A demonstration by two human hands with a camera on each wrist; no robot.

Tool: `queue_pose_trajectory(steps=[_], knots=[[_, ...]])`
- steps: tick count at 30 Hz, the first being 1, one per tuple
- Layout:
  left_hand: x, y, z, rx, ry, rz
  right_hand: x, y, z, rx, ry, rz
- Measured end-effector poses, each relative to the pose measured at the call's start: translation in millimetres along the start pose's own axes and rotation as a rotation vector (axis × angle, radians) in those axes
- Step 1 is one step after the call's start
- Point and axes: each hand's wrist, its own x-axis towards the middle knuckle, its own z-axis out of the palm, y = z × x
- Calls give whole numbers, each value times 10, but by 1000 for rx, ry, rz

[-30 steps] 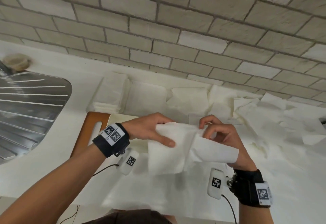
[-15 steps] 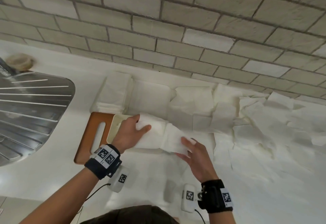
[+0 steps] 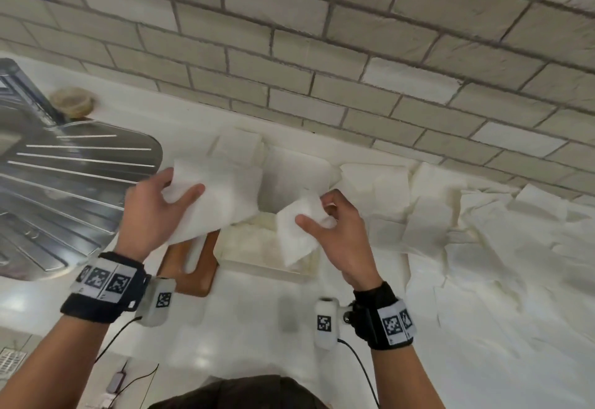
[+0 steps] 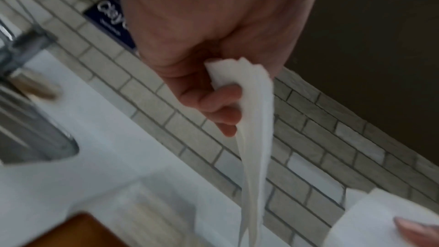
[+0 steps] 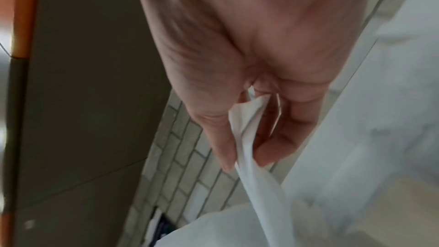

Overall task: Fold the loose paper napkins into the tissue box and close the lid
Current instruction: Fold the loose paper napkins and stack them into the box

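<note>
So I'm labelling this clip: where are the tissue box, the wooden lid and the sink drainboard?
tissue box (image 3: pixel 257 249): head view, cream front part.
wooden lid (image 3: pixel 196 275): head view, near edge.
sink drainboard (image 3: pixel 64 189): head view, ribbed steel.

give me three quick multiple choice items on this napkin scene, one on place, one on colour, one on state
1. Where is the metal draining board?
A. left of the left hand
B. right of the right hand
C. on the wall

2. What colour is the board beside the tissue box?
A. blue
B. brown
C. green

3. What is the right hand doing?
A. resting flat on the counter
B. hanging idle
C. pinching a napkin

Answers:
1. A: it lies past the left hand on the left.
2. B: the head view shows it wood-brown.
3. C: thumb and fingers pinch the napkin.
</note>
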Motion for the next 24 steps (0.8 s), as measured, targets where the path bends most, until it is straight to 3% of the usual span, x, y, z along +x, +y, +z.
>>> queue_pose_trajectory(steps=[4, 8, 15, 20, 24], knots=[[75, -76, -310, -48, 92, -30, 75, -362, 281, 339, -31, -92], [-19, -157, -477, -97, 89, -35, 56, -290, 356, 451, 140, -102], [-157, -170, -443, -144, 40, 7, 18, 638, 844, -260, 249, -26], [-155, -93, -376, -183, -16, 24, 57, 927, 988, -594, 38, -17], [-149, 60, -362, -241, -70, 74, 130, 897, 872, -706, -169, 135]])
